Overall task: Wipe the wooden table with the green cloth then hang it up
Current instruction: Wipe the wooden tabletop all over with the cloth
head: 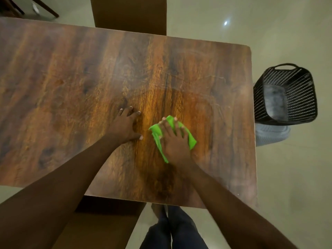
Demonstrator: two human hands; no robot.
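Note:
The wooden table (71, 78) fills most of the view, dark brown with a glossy patch near its middle right. A bright green cloth (190, 139) lies flat on it, folded small. My right hand (175, 141) presses down on the cloth with spread fingers, covering most of it. My left hand (125, 125) rests flat on the bare tabletop just left of the cloth, fingers apart, holding nothing. Faint curved wipe marks show on the wood to the right of the cloth.
A black plastic mesh basket (285, 95) stands on the floor past the table's right edge, over a pale cloth or mat (271, 134). Brown chairs stand at the far side (129, 13) and near side (100, 227). My legs (172, 230) show below the near edge.

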